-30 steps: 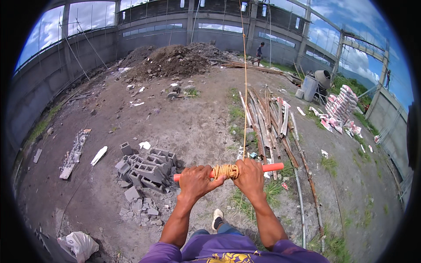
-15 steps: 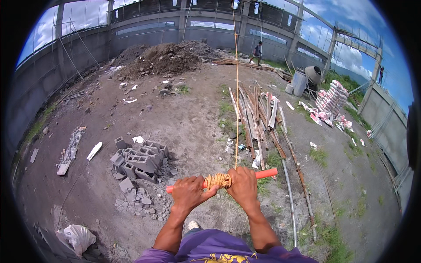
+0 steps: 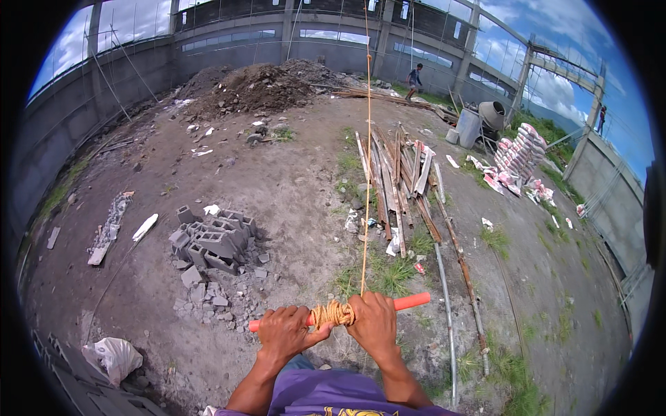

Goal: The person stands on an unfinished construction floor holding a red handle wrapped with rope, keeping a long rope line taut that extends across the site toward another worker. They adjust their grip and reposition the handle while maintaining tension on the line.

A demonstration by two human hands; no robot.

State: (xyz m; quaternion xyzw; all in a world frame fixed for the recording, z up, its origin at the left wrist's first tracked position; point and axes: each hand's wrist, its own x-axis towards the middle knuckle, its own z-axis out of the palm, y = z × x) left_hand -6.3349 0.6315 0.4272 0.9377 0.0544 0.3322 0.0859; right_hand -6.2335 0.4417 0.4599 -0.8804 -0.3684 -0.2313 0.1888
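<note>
Both my hands grip an orange pipe held crosswise in front of my body. My left hand is wrapped round its left part, with the thumb reaching toward the middle. On the right part, my right hand is closed, its knuckles up. Between the hands, yellow-orange rope is wound in several turns round the pipe. From beside my right hand the rope runs taut, up and away past the top of the view. Each end of the pipe sticks out beyond a hand.
Grey hollow blocks lie heaped at the left. Lumber and long metal pipes stretch along the right. Farther off are a dirt mound, a cement mixer, stacked sacks and a walking person. A white bag sits near left.
My hands and the pipe have shifted lower and slightly left in view, still gripping. The rope remains taut. The distant person has stepped to the right.
</note>
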